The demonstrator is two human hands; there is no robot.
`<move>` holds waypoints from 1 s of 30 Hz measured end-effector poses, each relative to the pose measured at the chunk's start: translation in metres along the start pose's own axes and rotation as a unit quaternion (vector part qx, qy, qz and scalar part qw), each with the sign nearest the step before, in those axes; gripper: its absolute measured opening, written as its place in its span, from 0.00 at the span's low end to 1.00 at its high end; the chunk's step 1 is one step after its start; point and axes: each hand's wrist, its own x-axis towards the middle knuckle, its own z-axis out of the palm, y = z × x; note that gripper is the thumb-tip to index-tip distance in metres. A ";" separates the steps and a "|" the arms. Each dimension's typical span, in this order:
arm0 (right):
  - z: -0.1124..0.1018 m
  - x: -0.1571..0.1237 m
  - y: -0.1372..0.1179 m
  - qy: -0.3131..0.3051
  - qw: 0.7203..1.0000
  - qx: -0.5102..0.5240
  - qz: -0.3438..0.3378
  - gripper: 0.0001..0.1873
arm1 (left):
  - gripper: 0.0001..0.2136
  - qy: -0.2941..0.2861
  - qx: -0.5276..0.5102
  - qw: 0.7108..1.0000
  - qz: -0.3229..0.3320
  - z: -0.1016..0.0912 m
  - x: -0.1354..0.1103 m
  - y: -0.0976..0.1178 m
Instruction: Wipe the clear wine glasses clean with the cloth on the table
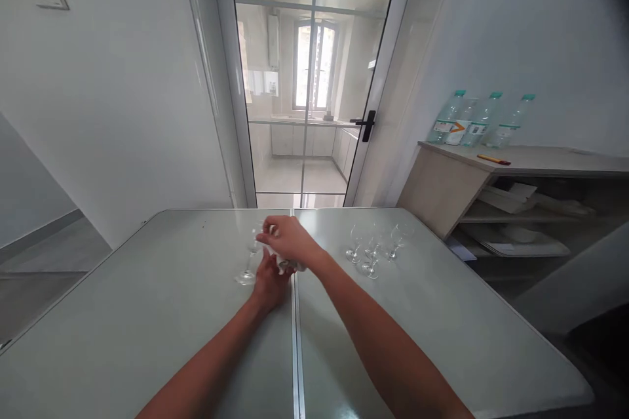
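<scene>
A clear stemmed glass [249, 261] is held tilted over the middle of the grey table [147, 314]. My left hand [268, 284] is closed around the glass from below. My right hand [287, 240] is above it, fingers closed on a white cloth [289, 266] pressed at the glass. To the right stand several more clear stemmed glasses [372, 250], upright in a small cluster, apart from both hands.
A glass door with a black handle [366, 124] stands behind the table, with a kitchen beyond it. At the right a wooden shelf unit [452, 183] carries three plastic bottles [474, 119] and a pen. A seam runs down the table's middle.
</scene>
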 end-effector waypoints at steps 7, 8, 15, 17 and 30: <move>-0.040 -0.078 0.058 0.055 0.991 0.067 0.099 0.09 | 0.24 -0.219 -0.032 0.961 -0.167 0.010 -0.018 0.009; -0.039 -0.085 0.064 0.063 0.984 0.116 0.116 0.11 | 0.22 -0.234 -0.009 0.959 -0.160 0.012 -0.020 0.006; -0.008 -0.104 0.095 0.170 0.813 0.533 0.162 0.26 | 0.19 -0.144 0.108 0.980 -0.086 0.011 -0.016 -0.014; 0.004 -0.102 0.099 0.194 0.789 0.561 0.158 0.28 | 0.23 -0.121 0.123 0.982 -0.074 0.010 -0.014 -0.018; 0.027 -0.106 0.113 0.004 0.737 0.633 0.238 0.14 | 0.17 -0.016 0.088 0.996 -0.007 0.011 -0.015 0.001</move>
